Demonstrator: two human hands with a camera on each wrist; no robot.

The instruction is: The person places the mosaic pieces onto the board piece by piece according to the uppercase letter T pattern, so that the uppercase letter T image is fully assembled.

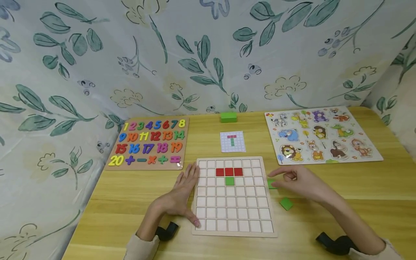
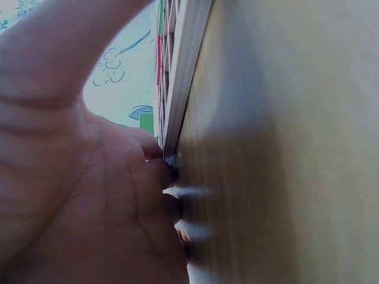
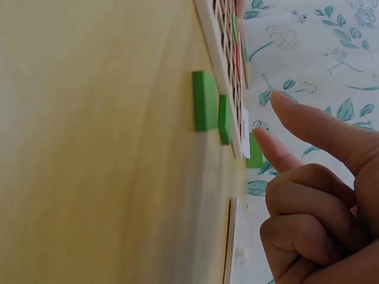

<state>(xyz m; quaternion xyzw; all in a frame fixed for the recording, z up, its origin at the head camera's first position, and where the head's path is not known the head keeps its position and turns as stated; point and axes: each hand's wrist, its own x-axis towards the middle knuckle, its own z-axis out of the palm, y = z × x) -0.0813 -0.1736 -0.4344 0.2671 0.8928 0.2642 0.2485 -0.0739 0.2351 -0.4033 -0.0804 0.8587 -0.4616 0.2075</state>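
A wooden grid board (image 1: 234,234) lies in front of me, with three red tiles (image 1: 229,172) in a row and one green tile (image 1: 229,181) under the middle one. My left hand (image 1: 178,196) rests along the board's left edge, fingers spread, thumb at the near left corner. My right hand (image 1: 300,182) hovers by the right edge, holding nothing. Its thumb and index finger are apart, while the other fingers curl in. Close to it lies a green tile (image 1: 271,184), partly covered by the hand in the head view. Another green tile (image 1: 286,203) lies nearer me.
Beyond the board is a pattern card (image 1: 232,141) with a T shape, and behind it a green block (image 1: 228,117). A number puzzle (image 1: 149,143) lies back left, an animal puzzle (image 1: 321,135) back right. A floral cloth (image 1: 208,54) hangs behind the table.
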